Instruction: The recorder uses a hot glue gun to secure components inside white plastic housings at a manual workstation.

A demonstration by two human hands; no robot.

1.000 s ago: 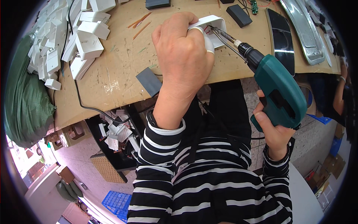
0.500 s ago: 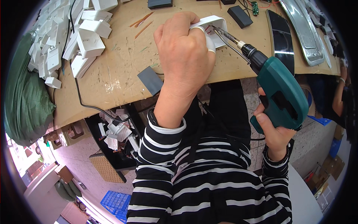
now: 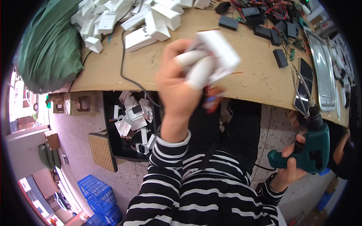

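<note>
My left hand (image 3: pixel 176 88) is closed around a white plastic housing (image 3: pixel 222 52), raised over the table's near edge and smeared by motion. Pale finger cots cover two of its fingertips. Below the housing, a small reddish-brown part (image 3: pixel 214 98) hangs in a blur; its kind cannot be made out. At the right, my right hand (image 3: pixel 291 170) grips the handle of a green soldering gun (image 3: pixel 317 145). The gun's metal tip and thin solder feed tube point up toward the far side, over a dark flat panel (image 3: pixel 301 81), well apart from the housing.
White housings (image 3: pixel 154 24) are heaped at the far left, beside a green sack (image 3: pixel 49 49). Black blocks and wires (image 3: pixel 260 22) crowd the far right, near a metal tray (image 3: pixel 325 90). A black cable (image 3: pixel 122 60) crosses the table. Below the edge stands a black bin (image 3: pixel 109 150) of white parts.
The soldering gun has moved right, away from the housing. My left hand has turned over and lifted the housing, and a small part now swings below it. The whole view has shifted.
</note>
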